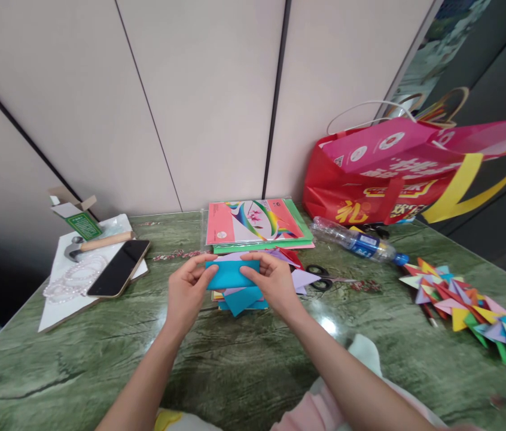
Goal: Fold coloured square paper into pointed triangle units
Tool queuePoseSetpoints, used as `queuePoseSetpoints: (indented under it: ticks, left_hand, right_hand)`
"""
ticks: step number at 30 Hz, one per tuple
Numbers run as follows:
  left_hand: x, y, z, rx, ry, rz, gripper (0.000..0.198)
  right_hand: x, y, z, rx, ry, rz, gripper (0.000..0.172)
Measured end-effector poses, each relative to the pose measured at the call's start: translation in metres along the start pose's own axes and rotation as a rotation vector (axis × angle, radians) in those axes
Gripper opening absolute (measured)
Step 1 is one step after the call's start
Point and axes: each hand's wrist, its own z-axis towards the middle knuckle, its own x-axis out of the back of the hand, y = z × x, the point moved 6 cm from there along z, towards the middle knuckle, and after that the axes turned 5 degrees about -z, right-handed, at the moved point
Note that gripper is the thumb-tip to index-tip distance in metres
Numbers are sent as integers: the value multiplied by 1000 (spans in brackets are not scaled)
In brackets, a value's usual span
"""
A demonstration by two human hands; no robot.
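Observation:
Both hands hold a folded blue paper rectangle (231, 275) above the table. My left hand (188, 281) pinches its left end between thumb and fingers. Its right end is gripped the same way by my right hand (273, 280). Just below and behind lies a pile of coloured paper, with a blue piece (240, 299) at the front and lilac paper (304, 279) sticking out to the right. Black-handled scissors (322, 277) rest beside the pile. The paper's back side and some fingertips are hidden.
Packs of coloured paper (253, 221) lie by the wall. To the right are a plastic bottle (360, 241), a red bag (383, 185) and folded paper pieces (477, 308). On the left, a white board (55, 299) carries a phone (119, 268), a hammer (104, 241), clear beads (76, 278) and a small box (81, 221).

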Motion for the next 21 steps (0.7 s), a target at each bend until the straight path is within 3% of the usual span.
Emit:
queuePoseSetpoints:
  ticks: [21]
  left_hand:
    - [-1, 2, 1, -6, 21, 20, 19]
  right_hand:
    - [0, -2, -2, -46, 4, 43, 28]
